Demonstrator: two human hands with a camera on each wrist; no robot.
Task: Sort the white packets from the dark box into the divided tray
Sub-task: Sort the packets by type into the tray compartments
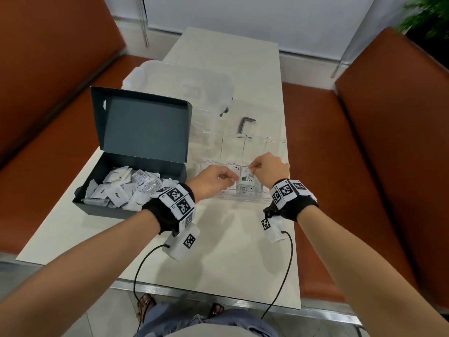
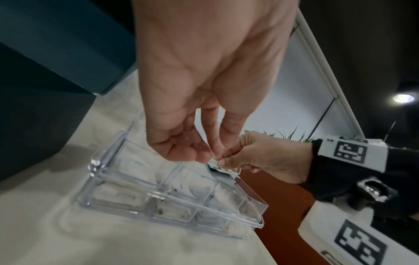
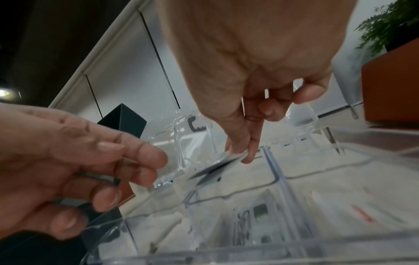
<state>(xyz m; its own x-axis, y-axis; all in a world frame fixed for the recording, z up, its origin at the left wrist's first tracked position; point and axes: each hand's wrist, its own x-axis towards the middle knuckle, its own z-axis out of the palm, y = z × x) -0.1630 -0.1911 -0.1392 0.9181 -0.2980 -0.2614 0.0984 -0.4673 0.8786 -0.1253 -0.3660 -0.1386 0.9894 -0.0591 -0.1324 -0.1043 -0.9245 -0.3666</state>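
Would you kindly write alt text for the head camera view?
Two hands hold a white Stevia packet over the clear divided tray: the right hand pinches its top edge, the left hand its side. To the left, an open dark box holds many more white packets.

- A pale table (image 1: 228, 251) is carrying everything, its metal edge running along the near side.
- A clear plastic lidded bin (image 1: 184, 83) is sitting behind the open lid, toward the far end.
- A small dark bent metal piece (image 1: 246, 124) is lying on the table just beyond the clear compartments.
- Rust-brown bench seats (image 1: 379, 166) are flanking the table on both sides.
- A green plant (image 1: 427, 15) is showing, blurred, at the far right corner.
- White wall panels (image 1: 243, 13) are closing off the far end.
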